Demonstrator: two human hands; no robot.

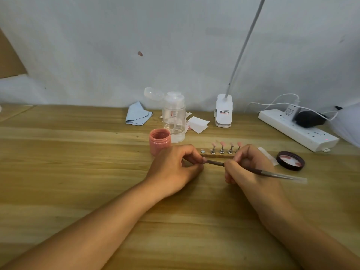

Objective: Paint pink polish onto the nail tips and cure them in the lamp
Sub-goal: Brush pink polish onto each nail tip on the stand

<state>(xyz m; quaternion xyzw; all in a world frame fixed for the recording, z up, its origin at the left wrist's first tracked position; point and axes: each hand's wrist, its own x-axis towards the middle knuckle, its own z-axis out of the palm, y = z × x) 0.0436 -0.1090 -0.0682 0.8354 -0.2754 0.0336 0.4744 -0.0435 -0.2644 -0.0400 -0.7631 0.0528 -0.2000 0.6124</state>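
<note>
My right hand [247, 166] grips a thin brush [272, 174] whose handle sticks out to the right. The brush's front end reaches my left hand [175, 166], whose fingertips pinch something small there; I cannot tell what. Just behind both hands a wooden strip [216, 156] carries several pink nail tips [222, 143] on metal stands, with one bare magnet spot at its left end. An open pink polish jar [159, 141] stands left of the strip. Its dark lid [290, 160] lies upside down to the right.
A clear pump bottle [174, 117] stands behind the jar, with white paper pads [196, 123] and a blue cloth [137, 114] near it. A white clip lamp [224, 111] with a long neck stands at the back. A white power strip [298, 129] lies at right.
</note>
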